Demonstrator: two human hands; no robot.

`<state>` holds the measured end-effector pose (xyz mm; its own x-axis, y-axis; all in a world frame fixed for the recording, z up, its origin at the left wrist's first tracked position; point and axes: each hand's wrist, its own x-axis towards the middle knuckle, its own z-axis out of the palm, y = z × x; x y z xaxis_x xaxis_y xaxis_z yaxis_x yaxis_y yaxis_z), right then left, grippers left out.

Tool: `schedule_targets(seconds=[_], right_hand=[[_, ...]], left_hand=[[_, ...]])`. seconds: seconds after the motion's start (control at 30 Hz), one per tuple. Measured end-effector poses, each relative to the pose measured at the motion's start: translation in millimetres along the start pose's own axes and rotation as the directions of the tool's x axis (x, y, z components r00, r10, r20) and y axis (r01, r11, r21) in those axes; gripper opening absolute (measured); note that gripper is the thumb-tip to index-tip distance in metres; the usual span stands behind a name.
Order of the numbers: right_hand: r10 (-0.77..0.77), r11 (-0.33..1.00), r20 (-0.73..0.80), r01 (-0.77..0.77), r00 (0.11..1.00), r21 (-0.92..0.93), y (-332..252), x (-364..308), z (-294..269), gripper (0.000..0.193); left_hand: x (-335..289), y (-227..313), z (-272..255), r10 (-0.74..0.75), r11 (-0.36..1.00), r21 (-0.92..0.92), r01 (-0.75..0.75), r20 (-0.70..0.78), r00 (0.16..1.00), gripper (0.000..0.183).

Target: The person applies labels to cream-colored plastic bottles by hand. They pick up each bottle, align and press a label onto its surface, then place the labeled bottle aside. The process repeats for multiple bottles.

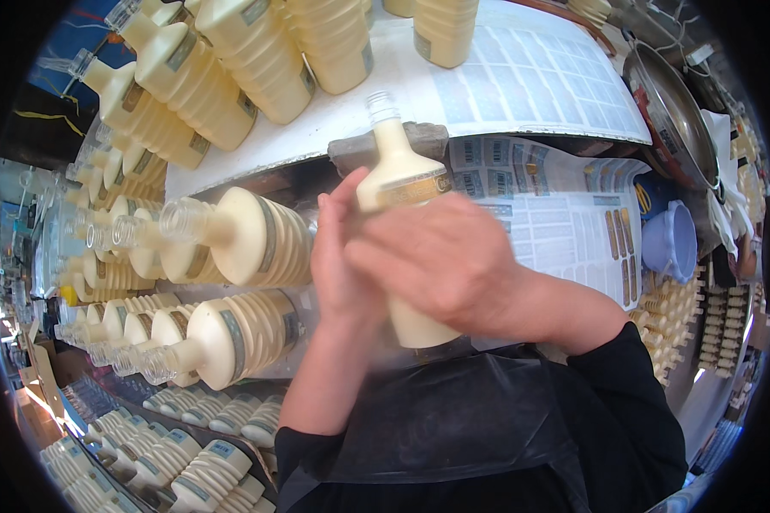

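A cream-coloured bottle [393, 167] with a clear threaded neck lies tilted in front of me, its neck pointing away. Across its shoulder runs a gold-and-grey label [415, 187]. My left hand [338, 261] is cupped along the bottle's left side, fingers pointing up toward the shoulder. Over the bottle's front, just below that label, my right hand [445, 256] is closed, its fingers reaching left and slightly blurred. Between them, the hands hide the bottle's middle. Behind the bottle's neck sits a dark grey block [346, 154].
Similar bottles [244, 235] lie stacked at the left, necks toward the left. More bottles [257, 64] stand on the white surface [385, 81] ahead. Label sheets [556, 231] lie to the right. Beyond them are a lavender bucket [669, 242] and a round metal pan [680, 111].
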<state>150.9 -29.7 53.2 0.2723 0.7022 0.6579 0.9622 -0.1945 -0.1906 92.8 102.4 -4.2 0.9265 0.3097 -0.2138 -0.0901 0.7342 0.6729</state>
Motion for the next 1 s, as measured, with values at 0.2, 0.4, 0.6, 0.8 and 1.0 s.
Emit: schedule_targets(seconds=[0.2, 0.4, 0.6, 0.8, 1.0], right_hand=[[0.539, 0.787, -0.073, -0.471, 0.839, 0.399, 21.8, 11.2, -3.2, 0.019], [0.597, 0.69, 0.063, -0.552, 0.8, 0.468, 24.0, 7.7, 6.1, 0.035], [0.674, 0.717, -0.031, -0.643, 0.738, 0.271, 40.5, -6.1, 13.6, 0.036], [0.643, 0.724, -0.117, -0.55, 0.757, 0.416, 38.0, 6.3, 10.5, 0.036], [0.546, 0.805, -0.103, -0.487, 0.831, 0.338, 15.7, 29.1, 27.9, 0.041]], left_hand=[[0.4, 0.9, 5.3, 0.017, 1.0, -0.001, -0.017, -0.056, 0.998, 0.053], [11.8, -2.4, -1.6, 0.103, 0.948, 0.307, -0.087, -0.038, 0.994, 0.029], [14.7, -2.8, -7.0, 0.139, 0.929, 0.354, -0.112, -0.052, 0.989, 0.027], [12.3, 0.7, 2.0, 0.082, 0.962, 0.268, -0.053, -0.098, 0.992, 0.027], [5.1, 4.2, 16.9, 0.069, 0.974, 0.222, -0.043, -0.111, 0.991, 0.039]])
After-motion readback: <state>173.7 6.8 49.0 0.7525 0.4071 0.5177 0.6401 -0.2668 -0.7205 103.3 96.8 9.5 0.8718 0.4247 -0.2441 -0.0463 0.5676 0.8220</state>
